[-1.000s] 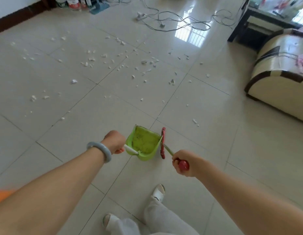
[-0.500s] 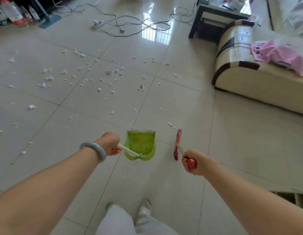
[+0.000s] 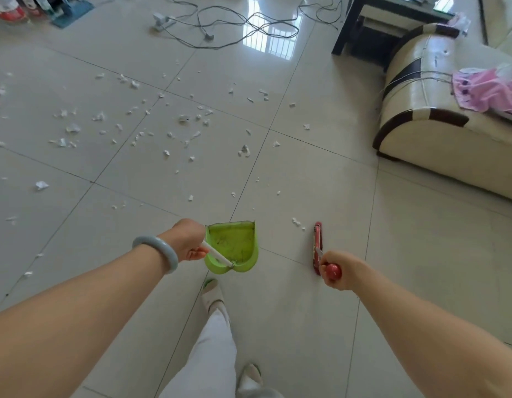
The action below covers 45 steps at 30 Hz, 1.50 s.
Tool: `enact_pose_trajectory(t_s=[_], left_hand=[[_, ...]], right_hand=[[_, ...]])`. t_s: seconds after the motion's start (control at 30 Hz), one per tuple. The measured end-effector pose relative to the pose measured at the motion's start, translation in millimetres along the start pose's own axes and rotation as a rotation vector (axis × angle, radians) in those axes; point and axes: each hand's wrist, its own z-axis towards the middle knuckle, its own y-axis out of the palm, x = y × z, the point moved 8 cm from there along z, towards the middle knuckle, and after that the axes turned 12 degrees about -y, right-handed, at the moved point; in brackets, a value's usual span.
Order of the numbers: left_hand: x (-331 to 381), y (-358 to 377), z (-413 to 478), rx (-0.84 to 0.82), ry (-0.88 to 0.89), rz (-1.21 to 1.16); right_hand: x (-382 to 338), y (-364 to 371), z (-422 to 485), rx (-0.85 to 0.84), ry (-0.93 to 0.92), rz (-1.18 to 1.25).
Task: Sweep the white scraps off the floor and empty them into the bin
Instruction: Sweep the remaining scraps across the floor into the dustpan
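Far left and on through the middle of the tiled floor [image 3: 306,311] we see the white scraps [image 3: 74,128], scattered loosely over several tiles, thickest ahead and to the left, with a few stray bits lying just ahead of the tools. Coming rightward, our left hand [image 3: 186,239], a pale bracelet [image 3: 160,248] on its wrist, has its fingers curled round the white handle [image 3: 216,252] of the green dustpan [image 3: 234,245]. The pan's open mouth faces away from us toward the scraps, and no scraps show inside it; whether its lip touches the floor we cannot tell. Below it a slippered foot [image 3: 211,291] steps forward. To the right of the pan, and apart from it, stands the red broom [image 3: 317,242], its narrow head seen edge-on with a small scrap just to its left. Our right hand [image 3: 341,270] is clenched round the broom's red knob [image 3: 333,271]. Farthest right sits a cream sofa [image 3: 421,133] with dark trim, a pink cloth [image 3: 487,90] lying on it.
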Motion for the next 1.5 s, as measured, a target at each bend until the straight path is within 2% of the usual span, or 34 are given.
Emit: enact_pose_trajectory(t_s=[0.2, 0.4, 0.73, 0.87, 1.07, 1.33, 1.5], left_hand=[[60, -69, 53, 0.012, -0.028, 0.028], [87, -143, 88, 0.110, -0.043, 0.016], [82, -224, 123, 0.256, -0.094, -0.124], [72, -247, 121, 0.305, -0.098, -0.183], [61, -264, 114, 0.316, -0.100, -0.247], [41, -246, 109, 0.285, -0.117, -0.245], [33, -233, 112, 0.257, -0.136, -0.241]], right_hand=[[-88, 85, 31, -0.024, 0.010, -0.034], [-164, 178, 35, -0.051, -0.035, -0.119], [-215, 336, -2, -0.396, -0.092, -0.230], [-224, 343, -3, -0.386, -0.072, -0.199], [-225, 314, -6, -0.382, -0.045, -0.129], [-182, 274, -23, -0.243, -0.043, -0.100], [-144, 260, -17, -0.166, 0.051, 0.010]])
